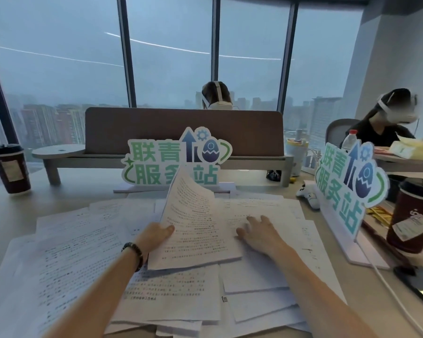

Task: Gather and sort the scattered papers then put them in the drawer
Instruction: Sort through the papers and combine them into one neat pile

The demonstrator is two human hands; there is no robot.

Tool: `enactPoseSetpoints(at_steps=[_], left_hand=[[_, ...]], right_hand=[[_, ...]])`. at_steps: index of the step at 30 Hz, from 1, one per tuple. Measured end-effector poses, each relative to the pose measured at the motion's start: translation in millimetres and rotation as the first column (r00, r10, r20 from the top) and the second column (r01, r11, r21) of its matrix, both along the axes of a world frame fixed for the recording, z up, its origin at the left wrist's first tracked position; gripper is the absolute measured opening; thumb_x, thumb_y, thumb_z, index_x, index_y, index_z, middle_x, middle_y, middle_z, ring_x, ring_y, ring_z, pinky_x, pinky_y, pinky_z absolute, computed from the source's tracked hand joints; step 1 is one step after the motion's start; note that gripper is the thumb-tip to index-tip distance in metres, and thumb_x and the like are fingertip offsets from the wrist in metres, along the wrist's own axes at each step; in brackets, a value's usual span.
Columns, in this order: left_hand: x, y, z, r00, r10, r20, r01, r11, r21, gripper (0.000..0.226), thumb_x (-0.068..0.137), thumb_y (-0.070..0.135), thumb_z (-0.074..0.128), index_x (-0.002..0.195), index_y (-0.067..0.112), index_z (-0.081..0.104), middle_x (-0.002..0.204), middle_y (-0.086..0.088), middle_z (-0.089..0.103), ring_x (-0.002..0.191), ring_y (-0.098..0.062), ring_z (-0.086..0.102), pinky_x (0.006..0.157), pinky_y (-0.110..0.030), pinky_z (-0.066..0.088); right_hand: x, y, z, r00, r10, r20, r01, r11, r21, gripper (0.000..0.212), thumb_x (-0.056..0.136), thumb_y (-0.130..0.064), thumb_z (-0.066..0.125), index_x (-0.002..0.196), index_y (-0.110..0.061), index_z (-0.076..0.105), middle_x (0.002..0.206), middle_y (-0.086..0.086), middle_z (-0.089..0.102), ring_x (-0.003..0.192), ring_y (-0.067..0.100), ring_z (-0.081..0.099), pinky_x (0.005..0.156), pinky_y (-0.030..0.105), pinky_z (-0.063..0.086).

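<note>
**Loose sheets, 1 lifted stack, and plenty of room for a slide**

We held a thin stack of printed pages point(195, 225) in our left hand point(156, 236), thumb curled over its left edge and the other fingers hidden beneath, so the grip was a pinch along 1 side only. Our right hand point(260, 234) lay flat with fingers spread and straight on a sheet point(261, 211) just beside the stack, pressing it down and gripping nothing. The rest of the scattered papers point(78, 252) covered the desk point(7, 211) in front of us, overlapping at many angles, some reaching toward the near edge. No drawer showed in the view.

What we judged could go wrong: the stack's far end curled up and toward us, so pinched at 1 side it could fan open or shed its top page. Sliding sheets under the flat right hand could drag their neighbours, and those near the desk's front edge might slip off. 2 lidded coffee cups stood near, 1 at the far left point(10, 169) and 1 at the right point(412, 215); a wide sweep toward the right cup, which stood close behind a standing sign point(349, 189), risked a knock and a spill onto paper.

The held stack's long axis ran away from us, tilted slightly to the right, its far end raised in front of the middle sign point(176, 162). Its text lines ran across, printed face up. The sheets below lay at mixed angles, several with their long axes turned leftward.
</note>
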State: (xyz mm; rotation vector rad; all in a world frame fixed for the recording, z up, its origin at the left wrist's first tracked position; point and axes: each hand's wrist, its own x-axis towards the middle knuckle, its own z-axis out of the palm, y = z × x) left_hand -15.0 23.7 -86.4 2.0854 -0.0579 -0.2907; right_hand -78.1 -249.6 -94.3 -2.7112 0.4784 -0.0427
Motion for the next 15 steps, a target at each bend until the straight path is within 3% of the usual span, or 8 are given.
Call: enactPoseSetpoints(at_steps=[2,5,7,10,13,15], left_hand=[[0.3,0.7,-0.4,1.0,0.011,0.008,-0.012,1.0,0.007,0.032,0.098,0.027,0.053,0.115,0.002,0.065,0.1,-0.013,0.068,0.091,-0.03,0.065,0.083,-0.036,0.053],[1.1,0.8,-0.7,1.0,0.014,0.011,-0.014,1.0,-0.005,0.033,0.098,0.026,0.054,0.116,0.0,0.064,0.1,-0.013,0.068,0.088,-0.029,0.065,0.08,-0.034,0.053],[-0.1,1.0,-1.2,1.0,0.011,0.007,-0.011,1.0,-0.018,0.032,0.098,0.025,0.053,0.116,0.001,0.064,0.098,-0.013,0.068,0.086,-0.029,0.065,0.077,-0.033,0.052],[-1.1,2.2,-2.8,1.0,0.005,0.012,-0.005,0.999,-0.042,0.032,0.099,0.024,0.053,0.118,0.001,0.064,0.101,-0.014,0.069,0.089,-0.03,0.066,0.08,-0.036,0.054],[-1.8,2.6,-1.8,1.0,0.005,0.016,-0.005,0.999,-0.053,0.032,0.099,0.022,0.053,0.119,0.001,0.063,0.102,-0.014,0.068,0.091,-0.03,0.066,0.083,-0.037,0.054],[-3.5,2.6,-1.1,1.0,0.001,0.015,-0.001,0.999,-0.051,0.031,0.099,0.023,0.052,0.12,0.001,0.062,0.103,-0.014,0.068,0.092,-0.031,0.066,0.084,-0.038,0.054]], right_hand=[[-2.0,-5.7,1.6,0.993,-0.11,0.039,0.111,0.994,-0.017,0.062,0.093,-0.058,0.042,0.144,-0.022,0.039,0.151,0.014,0.032,0.137,0.033,0.033,0.11,0.05,0.03],[-6.2,-20.2,1.4,0.958,-0.276,-0.077,0.255,0.944,-0.208,0.073,0.087,-0.073,0.03,0.142,-0.026,0.042,0.154,0.016,0.032,0.14,0.041,0.028,0.108,0.069,0.014],[-8.6,-28.4,0.2,0.931,-0.33,-0.153,0.297,0.933,-0.204,0.079,0.085,-0.077,0.027,0.146,-0.028,0.038,0.157,0.018,0.027,0.142,0.044,0.022,0.107,0.073,0.009],[-6.9,-28.0,-2.7,0.944,-0.282,-0.174,0.251,0.951,-0.181,0.075,0.087,-0.075,0.026,0.147,-0.031,0.033,0.156,0.017,0.026,0.141,0.042,0.023,0.109,0.068,0.014],[-4.8,-25.3,-1.8,0.973,-0.221,-0.071,0.212,0.97,-0.12,0.065,0.093,-0.066,0.03,0.144,-0.026,0.037,0.153,0.019,0.028,0.138,0.04,0.028,0.11,0.058,0.025],[-6.4,-31.7,-0.1,0.963,-0.27,-0.011,0.268,0.959,-0.09,0.065,0.094,-0.063,0.033,0.143,-0.02,0.038,0.151,0.024,0.029,0.137,0.042,0.029,0.109,0.054,0.031]])
